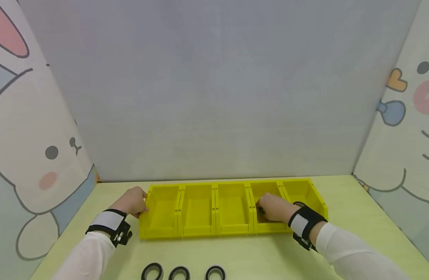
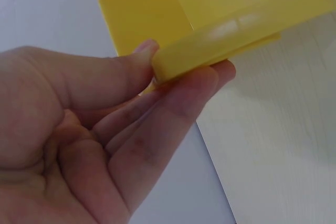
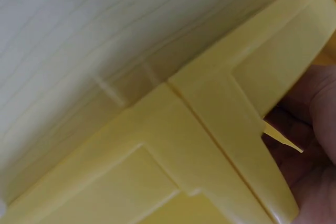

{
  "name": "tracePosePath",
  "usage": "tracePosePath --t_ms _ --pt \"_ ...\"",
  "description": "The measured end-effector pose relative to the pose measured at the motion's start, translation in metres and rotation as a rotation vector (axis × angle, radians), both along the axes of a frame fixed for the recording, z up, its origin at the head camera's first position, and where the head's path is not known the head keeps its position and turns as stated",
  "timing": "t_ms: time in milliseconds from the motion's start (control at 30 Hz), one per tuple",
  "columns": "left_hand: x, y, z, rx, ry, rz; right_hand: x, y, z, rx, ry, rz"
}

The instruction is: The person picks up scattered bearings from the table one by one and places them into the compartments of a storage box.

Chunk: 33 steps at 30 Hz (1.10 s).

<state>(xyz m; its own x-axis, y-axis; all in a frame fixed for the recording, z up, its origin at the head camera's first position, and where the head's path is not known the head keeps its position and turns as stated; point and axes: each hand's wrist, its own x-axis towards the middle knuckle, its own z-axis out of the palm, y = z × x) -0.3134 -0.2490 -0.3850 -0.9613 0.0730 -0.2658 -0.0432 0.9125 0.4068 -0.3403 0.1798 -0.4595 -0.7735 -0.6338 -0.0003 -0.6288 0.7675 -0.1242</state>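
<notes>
A row of joined yellow bins (image 1: 197, 230) stands on the table, open side up. At its left end my left hand (image 1: 131, 200) pinches the rim of the outermost bin, thumb on one side and fingers beneath, as the left wrist view shows. My right hand (image 1: 275, 207) reaches down into the fourth bin from the left, fingers curled about a dark bearing (image 1: 261, 210), mostly hidden by the hand. Another black-sealed ball bearing (image 1: 299, 203) shows in the rightmost bin, partly behind the right wrist. In the right wrist view, a bin wall hides the fingertips.
Three ball bearings lie near the table's front edge: a left one (image 1: 152, 271), a middle one (image 1: 179, 273) and a right one (image 1: 215, 273). A grey panel (image 1: 218, 97) rises behind the bins, with cartoon-printed panels at both sides.
</notes>
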Motion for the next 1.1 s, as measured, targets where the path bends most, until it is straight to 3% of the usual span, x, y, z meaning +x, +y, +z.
tracePosePath --t_ms 233,400,500,700,833,933,1100 --pt "0.000 0.002 0.000 -0.003 0.000 0.000 0.008 -0.001 0.006 0.045 -0.062 -0.058" --pt "0.000 0.004 0.002 -0.002 -0.002 -0.003 0.015 -0.001 0.035 0.090 -0.031 -0.072" --pt "-0.001 0.003 0.002 -0.003 -0.001 -0.008 0.024 -0.004 0.061 0.098 0.050 -0.069" --pt "-0.001 0.002 0.001 -0.005 0.000 -0.004 0.047 -0.019 0.106 0.092 0.276 0.094" --pt "-0.001 0.002 0.001 -0.005 -0.001 0.001 0.065 -0.033 0.123 0.094 0.330 0.196" --pt "-0.001 0.001 0.002 -0.007 -0.005 0.007 0.078 -0.044 0.126 0.091 0.309 0.248" --pt "-0.001 0.000 0.000 -0.004 -0.009 0.021 0.097 -0.060 0.112 0.072 0.236 0.341"
